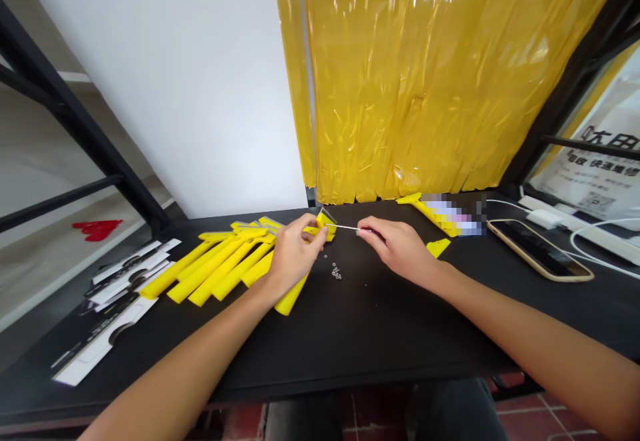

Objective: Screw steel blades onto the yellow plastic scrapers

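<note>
Hands [296, 249] [407, 248] hold yellow tool [323, 218] and rod [345, 228] amid hardware [336, 272], more tools [215, 264], phone [540, 248].

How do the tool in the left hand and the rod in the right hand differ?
The tool is yellow; the rod is silvery. The tool's head is broad and blocky, while the rod is thin and straight. The left hand grips the tool; the right hand grips the rod. Both are held, with the rod's end at the tool's head.
</note>
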`<state>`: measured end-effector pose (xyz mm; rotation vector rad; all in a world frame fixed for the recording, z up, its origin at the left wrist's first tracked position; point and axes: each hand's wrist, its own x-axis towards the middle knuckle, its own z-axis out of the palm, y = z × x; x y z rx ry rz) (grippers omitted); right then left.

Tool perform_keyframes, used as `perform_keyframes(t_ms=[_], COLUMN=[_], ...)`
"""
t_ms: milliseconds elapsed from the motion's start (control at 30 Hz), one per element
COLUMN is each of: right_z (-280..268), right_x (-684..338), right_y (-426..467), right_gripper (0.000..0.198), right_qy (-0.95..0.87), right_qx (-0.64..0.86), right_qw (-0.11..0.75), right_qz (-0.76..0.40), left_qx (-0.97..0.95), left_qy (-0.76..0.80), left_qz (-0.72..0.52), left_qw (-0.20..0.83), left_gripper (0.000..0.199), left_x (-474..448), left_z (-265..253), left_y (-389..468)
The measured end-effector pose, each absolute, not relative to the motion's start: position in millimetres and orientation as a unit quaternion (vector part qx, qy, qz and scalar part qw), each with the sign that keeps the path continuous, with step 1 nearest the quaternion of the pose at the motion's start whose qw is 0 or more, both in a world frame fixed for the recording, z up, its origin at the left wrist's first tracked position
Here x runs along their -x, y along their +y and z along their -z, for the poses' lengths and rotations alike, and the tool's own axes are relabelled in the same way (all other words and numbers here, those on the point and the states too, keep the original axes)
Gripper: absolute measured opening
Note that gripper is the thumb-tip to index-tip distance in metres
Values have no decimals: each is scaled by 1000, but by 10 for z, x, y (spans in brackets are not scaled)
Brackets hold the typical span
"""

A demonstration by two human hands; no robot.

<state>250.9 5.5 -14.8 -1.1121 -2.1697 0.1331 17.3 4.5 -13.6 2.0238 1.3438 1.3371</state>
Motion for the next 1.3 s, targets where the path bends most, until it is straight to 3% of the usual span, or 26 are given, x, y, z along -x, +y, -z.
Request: perform_keyframes(t_ms=[433, 767, 900, 1067, 1300], right_z=[130, 85, 105, 136, 102], right_x=[-2469, -2479, -2464, -2479, -2439], right_y=[3, 2, -5, -7, -53], right_gripper=[16, 37, 24, 27, 38], right_qy=[-809, -816, -828, -845, -800], right_qx=[443, 437, 447, 423, 431], right_qw=[369, 357, 329, 324, 368], right_qz=[-112, -125, -85, -40, -196], left_qx=[-692, -718, -717, -711, -707], left_qy=[483, 470, 469, 476, 470], left_qz=[-499, -483, -483, -483, -493], left_qw=[197, 174, 180, 187, 190], left_gripper=[20, 16, 17, 17, 19], left_x=[-183, -191, -181, -174, -176], left_z=[150, 151, 147, 171, 161], left_y=[58, 31, 44, 51, 18])
